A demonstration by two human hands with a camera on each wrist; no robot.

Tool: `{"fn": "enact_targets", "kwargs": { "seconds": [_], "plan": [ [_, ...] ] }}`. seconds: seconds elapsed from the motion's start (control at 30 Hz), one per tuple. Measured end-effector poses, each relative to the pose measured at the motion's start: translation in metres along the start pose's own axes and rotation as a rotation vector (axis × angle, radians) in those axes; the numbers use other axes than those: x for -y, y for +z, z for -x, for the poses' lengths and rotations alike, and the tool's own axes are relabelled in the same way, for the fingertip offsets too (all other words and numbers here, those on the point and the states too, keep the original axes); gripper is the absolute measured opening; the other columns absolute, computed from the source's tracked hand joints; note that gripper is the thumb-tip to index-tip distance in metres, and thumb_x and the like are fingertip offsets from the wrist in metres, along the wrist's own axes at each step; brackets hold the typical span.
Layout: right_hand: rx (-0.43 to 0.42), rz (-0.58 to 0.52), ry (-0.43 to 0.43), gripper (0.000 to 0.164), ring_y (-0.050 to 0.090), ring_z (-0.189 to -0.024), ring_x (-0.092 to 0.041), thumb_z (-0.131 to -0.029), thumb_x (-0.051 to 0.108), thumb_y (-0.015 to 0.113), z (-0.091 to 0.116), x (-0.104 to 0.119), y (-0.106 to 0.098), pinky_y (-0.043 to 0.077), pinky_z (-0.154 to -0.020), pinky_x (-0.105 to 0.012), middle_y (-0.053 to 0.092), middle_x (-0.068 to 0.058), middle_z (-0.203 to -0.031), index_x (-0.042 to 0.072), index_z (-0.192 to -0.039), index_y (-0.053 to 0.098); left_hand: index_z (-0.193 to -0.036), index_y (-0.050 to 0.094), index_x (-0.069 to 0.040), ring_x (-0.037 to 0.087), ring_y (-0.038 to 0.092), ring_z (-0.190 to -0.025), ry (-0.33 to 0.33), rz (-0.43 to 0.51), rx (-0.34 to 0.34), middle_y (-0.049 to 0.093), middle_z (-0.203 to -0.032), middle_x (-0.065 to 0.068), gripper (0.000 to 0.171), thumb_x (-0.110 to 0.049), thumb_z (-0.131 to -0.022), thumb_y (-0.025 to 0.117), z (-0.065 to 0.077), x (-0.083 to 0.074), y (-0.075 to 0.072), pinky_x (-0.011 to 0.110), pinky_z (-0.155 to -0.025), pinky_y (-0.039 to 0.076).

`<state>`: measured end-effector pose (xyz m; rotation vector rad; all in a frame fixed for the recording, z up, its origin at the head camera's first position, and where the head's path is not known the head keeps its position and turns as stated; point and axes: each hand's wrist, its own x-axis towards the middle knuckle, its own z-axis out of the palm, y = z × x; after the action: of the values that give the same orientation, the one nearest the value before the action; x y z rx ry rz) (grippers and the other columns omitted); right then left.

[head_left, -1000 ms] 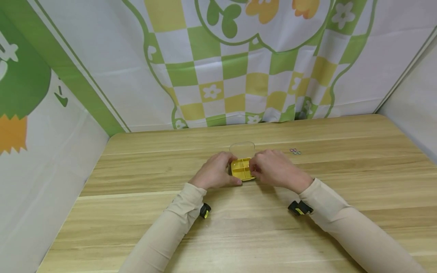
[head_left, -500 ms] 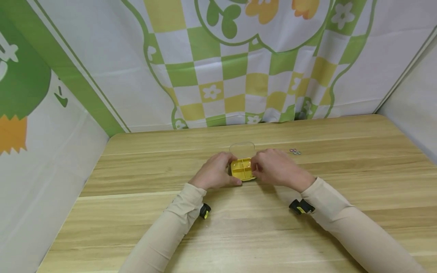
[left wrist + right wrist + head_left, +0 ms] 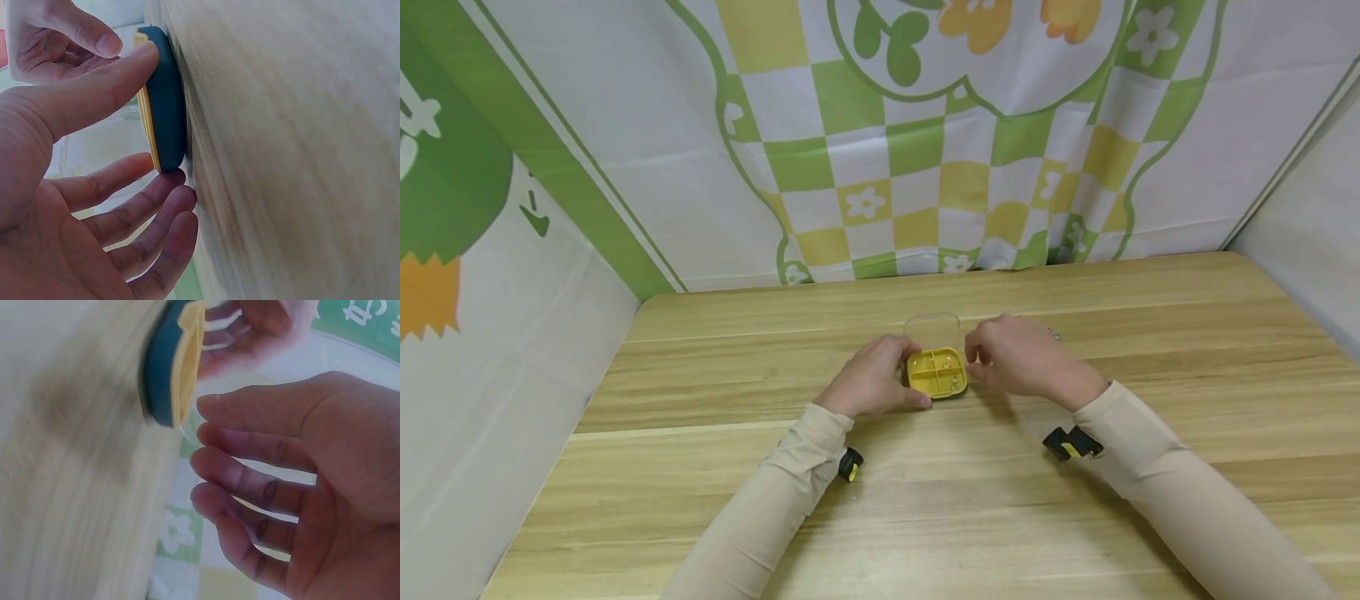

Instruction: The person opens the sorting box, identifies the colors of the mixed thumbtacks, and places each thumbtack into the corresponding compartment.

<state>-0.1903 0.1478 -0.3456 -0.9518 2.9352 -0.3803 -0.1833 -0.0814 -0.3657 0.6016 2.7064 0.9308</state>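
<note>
A small pill box (image 3: 925, 383) with a yellow inside and dark teal outside lies on the table, its clear lid (image 3: 932, 315) raised at the back. Dividers split it into several compartments; tiny ring-like pieces (image 3: 955, 383) sit in the right-hand ones. My left hand (image 3: 874, 377) holds the box from the left, thumb at the near edge and fingers at the far side. Just off the box's right side is my right hand (image 3: 1021, 357), its fingers loosely bent. Between its thumb and fingertips nothing shows in the right wrist view.
Beyond the right hand, tiny coloured pieces (image 3: 1056, 335) lie on the wooden table (image 3: 925, 517), partly hidden by that hand. A checked green, yellow and white cloth (image 3: 917, 167) hangs along the table's back edge.
My right hand has drawn back from inside the box to its right, uncovering the right compartments and the pieces there. It now covers most of the loose pieces. The left hand has stayed still.
</note>
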Motion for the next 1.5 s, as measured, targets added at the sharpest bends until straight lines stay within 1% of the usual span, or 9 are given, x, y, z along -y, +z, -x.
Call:
{"fn": "enact_targets", "kwargs": {
  "seconds": [0.13, 0.43, 0.57, 0.73, 1.0, 1.1, 1.3, 1.5],
  "plan": [
    [-0.023, 0.025, 0.008, 0.007, 0.059, -0.068, -0.016, -0.087, 0.018, 0.078, 0.001, -0.008, -0.006, 0.050, -0.061, -0.037, 0.065, 0.002, -0.077, 0.013, -0.085, 0.073, -0.126, 0.066, -0.002, 0.022, 0.060, -0.104, -0.011, -0.006, 0.002, 0.067, -0.114, 0.007, 0.064, -0.021, -0.072, 0.094, 0.000, 0.000, 0.000, 0.043, -0.096, 0.048],
    [-0.040, -0.022, 0.058, 0.006, 0.059, -0.071, -0.016, -0.089, 0.015, 0.075, 0.006, -0.024, -0.016, 0.050, -0.067, -0.039, 0.064, 0.002, -0.077, 0.009, -0.089, 0.074, -0.126, 0.065, -0.001, 0.023, 0.060, -0.107, -0.005, -0.023, -0.005, 0.067, -0.115, 0.009, 0.065, -0.022, -0.072, 0.095, -0.001, 0.000, 0.001, 0.043, -0.098, 0.047],
    [-0.051, -0.032, 0.082, 0.006, 0.059, -0.071, -0.016, -0.090, 0.014, 0.075, 0.008, -0.034, -0.019, 0.050, -0.067, -0.039, 0.064, 0.002, -0.077, 0.008, -0.089, 0.074, -0.126, 0.065, -0.001, 0.023, 0.060, -0.108, -0.002, -0.024, -0.007, 0.067, -0.116, 0.009, 0.065, -0.022, -0.072, 0.094, -0.001, 0.000, 0.001, 0.043, -0.098, 0.047],
    [-0.057, -0.017, 0.101, 0.005, 0.061, -0.072, -0.018, -0.088, 0.012, 0.075, 0.009, -0.045, -0.023, 0.050, -0.068, -0.041, 0.065, 0.001, -0.077, 0.008, -0.090, 0.074, -0.126, 0.065, -0.001, 0.023, 0.061, -0.107, 0.001, -0.025, -0.009, 0.068, -0.115, 0.009, 0.065, -0.022, -0.071, 0.095, 0.000, 0.000, 0.001, 0.043, -0.098, 0.048],
    [-0.058, -0.007, 0.135, 0.004, 0.064, -0.076, -0.022, -0.087, 0.012, 0.075, 0.010, -0.059, -0.024, 0.053, -0.071, -0.045, 0.068, -0.003, -0.081, 0.009, -0.090, 0.075, -0.124, 0.066, -0.002, 0.023, 0.061, -0.105, 0.000, -0.032, -0.012, 0.068, -0.113, 0.008, 0.064, -0.022, -0.071, 0.095, -0.001, 0.000, 0.001, 0.043, -0.096, 0.048],
    [-0.053, -0.012, 0.161, 0.004, 0.064, -0.077, -0.023, -0.088, 0.012, 0.075, 0.011, -0.064, -0.024, 0.053, -0.071, -0.046, 0.068, -0.003, -0.083, 0.009, -0.090, 0.075, -0.124, 0.066, -0.002, 0.022, 0.061, -0.104, 0.000, -0.029, -0.011, 0.068, -0.112, 0.008, 0.063, -0.022, -0.071, 0.095, -0.001, 0.000, 0.001, 0.042, -0.096, 0.048],
    [-0.051, -0.015, 0.211, 0.009, 0.065, -0.079, -0.025, -0.089, 0.013, 0.073, 0.012, -0.073, -0.025, 0.053, -0.072, -0.048, 0.069, -0.005, -0.084, 0.007, -0.094, 0.076, -0.124, 0.066, -0.002, 0.022, 0.061, -0.105, 0.005, -0.030, -0.008, 0.068, -0.113, 0.008, 0.064, -0.022, -0.071, 0.095, 0.000, 0.000, 0.000, 0.043, -0.096, 0.048],
    [-0.041, -0.011, 0.244, 0.009, 0.066, -0.079, -0.027, -0.088, 0.014, 0.073, 0.014, -0.079, -0.026, 0.053, -0.071, -0.049, 0.070, -0.006, -0.084, 0.006, -0.092, 0.075, -0.126, 0.065, -0.001, 0.023, 0.061, -0.106, -0.003, -0.027, -0.005, 0.068, -0.115, 0.008, 0.065, -0.023, -0.072, 0.094, 0.000, 0.000, 0.001, 0.043, -0.097, 0.048]
  ]
}}
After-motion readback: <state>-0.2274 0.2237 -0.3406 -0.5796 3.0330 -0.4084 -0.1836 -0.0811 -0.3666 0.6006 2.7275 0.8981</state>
